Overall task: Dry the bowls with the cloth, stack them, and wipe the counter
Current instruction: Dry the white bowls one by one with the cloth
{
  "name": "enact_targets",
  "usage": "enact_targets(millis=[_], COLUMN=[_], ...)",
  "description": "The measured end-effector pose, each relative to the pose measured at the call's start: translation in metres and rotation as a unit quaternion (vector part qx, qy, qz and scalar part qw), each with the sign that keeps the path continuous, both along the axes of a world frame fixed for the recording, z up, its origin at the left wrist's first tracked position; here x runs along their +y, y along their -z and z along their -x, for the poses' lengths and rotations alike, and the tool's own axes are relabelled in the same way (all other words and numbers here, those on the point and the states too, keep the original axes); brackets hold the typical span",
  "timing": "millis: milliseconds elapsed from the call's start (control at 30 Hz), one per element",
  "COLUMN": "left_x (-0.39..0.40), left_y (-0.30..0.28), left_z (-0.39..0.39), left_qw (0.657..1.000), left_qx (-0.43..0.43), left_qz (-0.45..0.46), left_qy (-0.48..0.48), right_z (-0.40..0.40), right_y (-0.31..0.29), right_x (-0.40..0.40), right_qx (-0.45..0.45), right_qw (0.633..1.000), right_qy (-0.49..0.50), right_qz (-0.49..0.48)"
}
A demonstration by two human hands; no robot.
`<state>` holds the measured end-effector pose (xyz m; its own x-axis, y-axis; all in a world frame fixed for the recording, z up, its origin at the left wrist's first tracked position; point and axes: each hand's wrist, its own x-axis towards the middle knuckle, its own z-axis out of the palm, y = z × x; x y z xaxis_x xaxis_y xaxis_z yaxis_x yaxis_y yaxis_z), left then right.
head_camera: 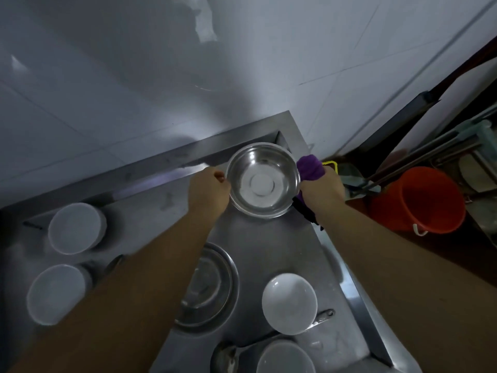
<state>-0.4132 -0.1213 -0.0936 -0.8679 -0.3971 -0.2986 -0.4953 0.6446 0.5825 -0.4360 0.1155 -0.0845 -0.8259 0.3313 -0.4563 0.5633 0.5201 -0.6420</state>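
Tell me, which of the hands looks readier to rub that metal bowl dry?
The right hand, probably. It already grips the purple cloth right beside the steel bowl, while the left hand holds the bowl's opposite rim and looks better suited to steadying it.

Far right corner of the counter (269, 249): you have the metal bowl (263, 180) here, your left hand (208, 192) on its left rim and your right hand (321, 188) on its right rim, with the cloth (310, 168) in that hand.
Left edge: two white bowls (75, 228), one before the other.
Middle: a metal plate (212, 289) lies partly under your left forearm.
Near right edge: a white bowl (289, 302), with another bowl (285, 358) before it and a ladle (224, 358) to its left.
Off the counter, right: a bucket (419, 200) on the floor.
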Motion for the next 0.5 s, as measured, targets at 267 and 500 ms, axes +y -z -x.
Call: enact_targets(millis=[267, 500], left_x=[0.0, 0.023], left_y=[0.018, 0.028], left_z=[-0.004, -0.085], left_qw=[1.0, 0.992], left_qx=[0.007, -0.062], left_qz=[0.009, -0.053], left_qy=[0.01, 0.098], right_z=[-0.004, -0.05], right_y=[0.007, 0.004], right_x=[0.009, 0.04], right_qx=[0.038, 0.01], right_qw=[0.999, 0.999], right_qy=[0.015, 0.035], right_qz=[0.001, -0.006])
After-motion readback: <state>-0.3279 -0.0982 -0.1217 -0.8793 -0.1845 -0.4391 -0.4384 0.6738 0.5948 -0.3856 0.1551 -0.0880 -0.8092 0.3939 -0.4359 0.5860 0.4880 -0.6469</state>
